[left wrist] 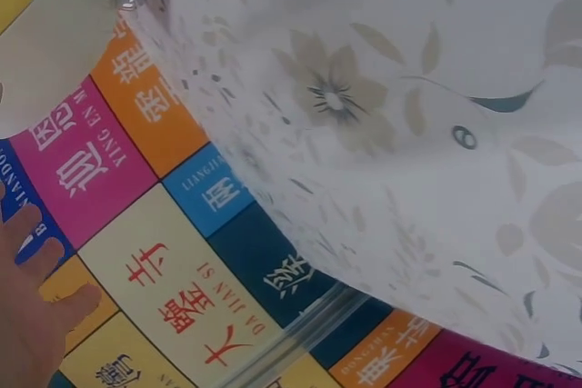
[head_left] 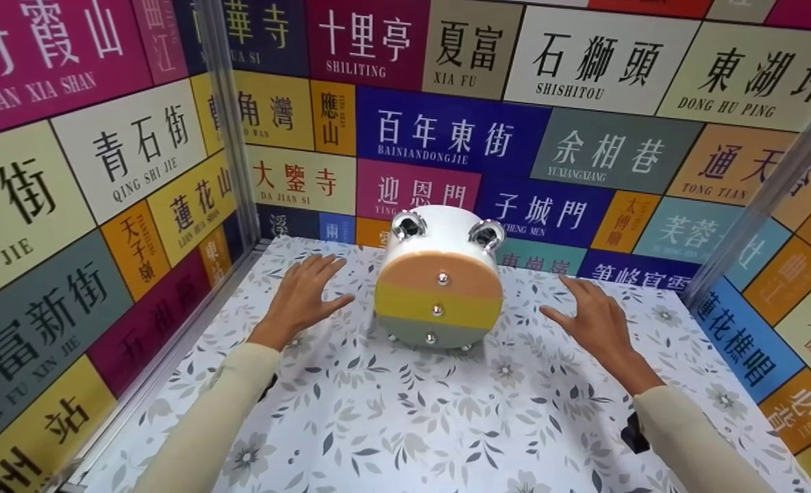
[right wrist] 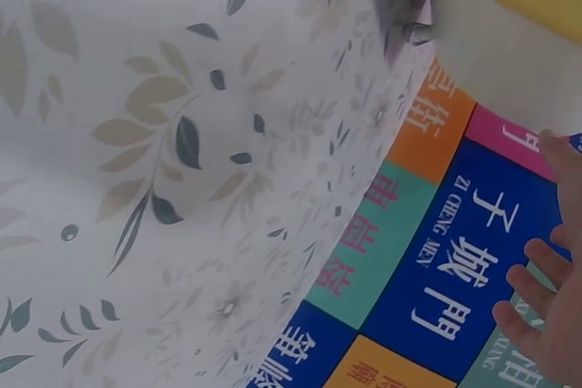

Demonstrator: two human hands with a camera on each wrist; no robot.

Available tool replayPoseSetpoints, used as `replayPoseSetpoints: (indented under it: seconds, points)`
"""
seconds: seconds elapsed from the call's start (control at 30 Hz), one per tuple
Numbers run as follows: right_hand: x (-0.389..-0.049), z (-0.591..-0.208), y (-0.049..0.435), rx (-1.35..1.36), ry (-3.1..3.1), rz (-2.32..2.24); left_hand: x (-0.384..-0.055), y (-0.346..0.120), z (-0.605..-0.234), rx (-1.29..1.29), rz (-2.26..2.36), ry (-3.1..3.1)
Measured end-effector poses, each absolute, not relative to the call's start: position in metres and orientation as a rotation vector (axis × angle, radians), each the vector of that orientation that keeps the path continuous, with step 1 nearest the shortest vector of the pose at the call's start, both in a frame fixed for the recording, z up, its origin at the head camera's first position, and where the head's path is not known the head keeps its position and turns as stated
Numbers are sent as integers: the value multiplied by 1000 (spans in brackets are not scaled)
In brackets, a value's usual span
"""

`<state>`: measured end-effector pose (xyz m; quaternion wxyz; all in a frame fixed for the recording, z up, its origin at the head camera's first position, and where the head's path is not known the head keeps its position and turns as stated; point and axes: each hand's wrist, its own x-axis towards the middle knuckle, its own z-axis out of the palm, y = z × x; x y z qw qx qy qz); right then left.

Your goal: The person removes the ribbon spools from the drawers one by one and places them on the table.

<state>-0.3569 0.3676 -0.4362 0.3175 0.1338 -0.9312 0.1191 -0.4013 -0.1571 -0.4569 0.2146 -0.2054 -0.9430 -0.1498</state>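
A rounded white box (head_left: 440,294) stands upright on small silver feet in the middle of the table. Its front has orange, yellow and grey-green bands, each with one silver knob, and two chrome rings sit on top. To its left, my left hand (head_left: 303,298) hovers with fingers spread, apart from the box. My right hand (head_left: 597,318) is held on the other side, fingers loosely extended and nothing in them. In the left wrist view the left hand (left wrist: 32,315) shows at the lower left edge. The right wrist view has the right hand (right wrist: 555,306) below the box's curved side (right wrist: 491,61).
A white cloth with grey leaves and flowers covers the table (head_left: 405,424). Panels with coloured sign-like blocks (head_left: 446,130) rise behind and at both sides. Clear corner strips (head_left: 234,137) join the panels. A small black device (head_left: 635,435) sits at the right wrist.
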Motion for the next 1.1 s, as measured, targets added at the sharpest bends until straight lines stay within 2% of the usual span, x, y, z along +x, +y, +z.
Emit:
replayPoseSetpoints:
  seconds: [0.3, 1.1]
  points:
    - [-356, -428, 345, 341, -2478, 353, -408, -143, -442, -598, -418, -2577]
    - [-356, -409, 280, 560, -2217, 456, -425, -107, -404, -661, -473, -2423]
